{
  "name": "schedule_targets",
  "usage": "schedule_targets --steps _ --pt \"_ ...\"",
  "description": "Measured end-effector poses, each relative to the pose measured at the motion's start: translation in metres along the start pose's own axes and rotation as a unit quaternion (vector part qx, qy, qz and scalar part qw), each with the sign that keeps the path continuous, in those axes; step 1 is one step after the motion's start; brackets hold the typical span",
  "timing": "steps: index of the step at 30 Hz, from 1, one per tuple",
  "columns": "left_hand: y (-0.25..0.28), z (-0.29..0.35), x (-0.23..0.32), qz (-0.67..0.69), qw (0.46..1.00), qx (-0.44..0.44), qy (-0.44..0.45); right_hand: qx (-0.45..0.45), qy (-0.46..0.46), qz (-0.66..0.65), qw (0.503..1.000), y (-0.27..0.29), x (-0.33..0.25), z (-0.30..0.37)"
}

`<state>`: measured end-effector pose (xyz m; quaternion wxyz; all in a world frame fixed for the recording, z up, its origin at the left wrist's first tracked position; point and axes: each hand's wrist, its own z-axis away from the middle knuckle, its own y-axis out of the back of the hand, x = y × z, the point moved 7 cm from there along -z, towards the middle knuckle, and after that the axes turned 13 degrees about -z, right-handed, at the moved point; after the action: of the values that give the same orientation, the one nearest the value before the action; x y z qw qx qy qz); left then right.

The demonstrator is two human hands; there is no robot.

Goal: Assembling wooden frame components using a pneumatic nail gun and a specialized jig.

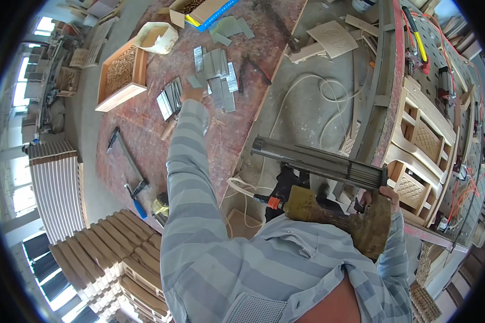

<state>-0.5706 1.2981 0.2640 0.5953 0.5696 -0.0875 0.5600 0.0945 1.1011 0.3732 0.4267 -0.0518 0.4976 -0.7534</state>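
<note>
My right hand (381, 199) is wrapped round a yellow, worn pneumatic nail gun (328, 212), held across in front of my body. Its long dark metal magazine (320, 161) stretches to the left, and an air hose with an orange connector (274, 203) joins it. My left hand (192, 93) reaches out over the red work table (151, 129). Its fingers look closed at a small grey strip of staples (194, 81), though the grip is partly hidden. More staple strips (218, 81) lie flat just to the right, and a leaning stack of strips (170, 99) is on the left.
On the table are a wooden box of small wooden pieces (121, 70), a cream container (156, 37), a carton (196, 13) and a bar clamp (128, 156). Carved wooden frames (420, 153) rest on the right-hand bench. Stacked wooden parts (110, 245) stand lower left. A pale hose (293, 89) loops across the floor.
</note>
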Motion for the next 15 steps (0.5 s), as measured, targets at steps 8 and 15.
schedule_targets --steps 8,15 --pt "-0.001 0.031 -0.005 0.242 0.958 -0.147 0.044 0.046 -0.032 -0.044 0.997 -0.037 0.002 0.001" --pt "-0.110 0.259 0.207 0.239 0.890 -0.357 -0.153 -0.023 -0.003 0.008 1.000 -0.033 -0.008 0.015"
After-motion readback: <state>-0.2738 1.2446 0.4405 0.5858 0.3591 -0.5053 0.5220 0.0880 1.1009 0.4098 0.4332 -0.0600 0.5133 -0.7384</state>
